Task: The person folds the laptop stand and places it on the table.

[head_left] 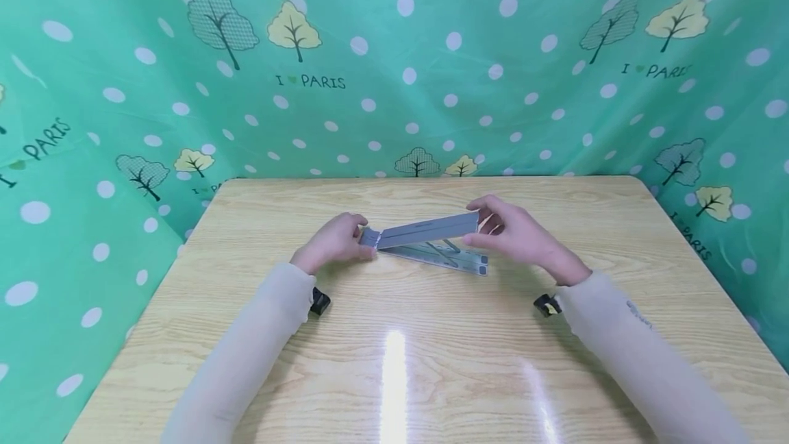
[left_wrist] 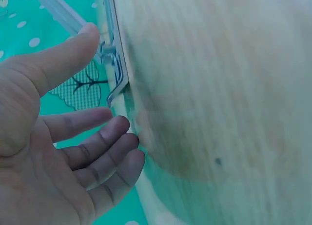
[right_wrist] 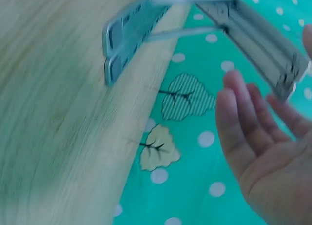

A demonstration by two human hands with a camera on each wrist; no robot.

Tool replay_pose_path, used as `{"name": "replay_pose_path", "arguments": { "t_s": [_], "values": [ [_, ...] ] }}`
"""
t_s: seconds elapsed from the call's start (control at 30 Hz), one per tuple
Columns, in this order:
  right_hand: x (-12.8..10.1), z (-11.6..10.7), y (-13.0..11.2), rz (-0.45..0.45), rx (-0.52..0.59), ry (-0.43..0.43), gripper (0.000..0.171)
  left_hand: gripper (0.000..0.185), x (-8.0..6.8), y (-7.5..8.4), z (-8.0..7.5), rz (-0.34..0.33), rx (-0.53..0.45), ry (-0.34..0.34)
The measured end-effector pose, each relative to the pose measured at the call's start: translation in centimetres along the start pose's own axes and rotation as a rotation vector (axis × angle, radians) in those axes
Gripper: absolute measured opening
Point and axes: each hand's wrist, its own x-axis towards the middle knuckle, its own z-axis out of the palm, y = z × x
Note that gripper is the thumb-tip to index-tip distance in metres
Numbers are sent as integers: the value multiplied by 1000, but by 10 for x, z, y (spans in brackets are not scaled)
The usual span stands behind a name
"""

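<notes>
A grey folding laptop stand (head_left: 431, 228) lies partly unfolded in the middle of the table, its upper plate tilted up to the right. Thin struts (right_wrist: 185, 33) link that plate to the flat base (right_wrist: 117, 49), which has dark rounded pads at its end. My left hand (head_left: 335, 242) holds the hinged end between thumb and index finger; its other fingers are loosely bent below the lip (left_wrist: 117, 91). At the raised end, my right hand (head_left: 518, 233) grips the upper plate, thumb on the near side and fingers on the far side.
The stand is on a light wood-grain table (head_left: 345, 375) with bright light reflections near its front. Green dotted cloth (head_left: 394, 108) printed with trees hangs behind and at both sides. Black wrist devices (head_left: 319, 301) sit by both sleeves.
</notes>
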Motion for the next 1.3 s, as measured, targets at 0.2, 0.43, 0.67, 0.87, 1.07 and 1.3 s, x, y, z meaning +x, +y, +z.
{"name": "replay_pose_path", "arguments": {
  "t_s": [0.2,0.43,0.67,0.87,1.07,1.3],
  "values": [
    [3,-10,10,-51,130,-91,48,68,-3,6,6,-27,37,66],
    [3,-12,12,-51,182,-111,44,69,-2,14,10,-78,54,113],
    [1,-11,9,-48,192,-87,43,68,-1,14,11,-62,81,123],
    [-3,-7,4,-24,214,-73,40,56,6,11,9,2,85,95],
    [-6,0,-4,-47,211,-70,37,54,16,10,3,35,22,22],
    [-13,9,-14,-5,168,-51,39,65,27,9,-3,40,16,-41]
  ]
}}
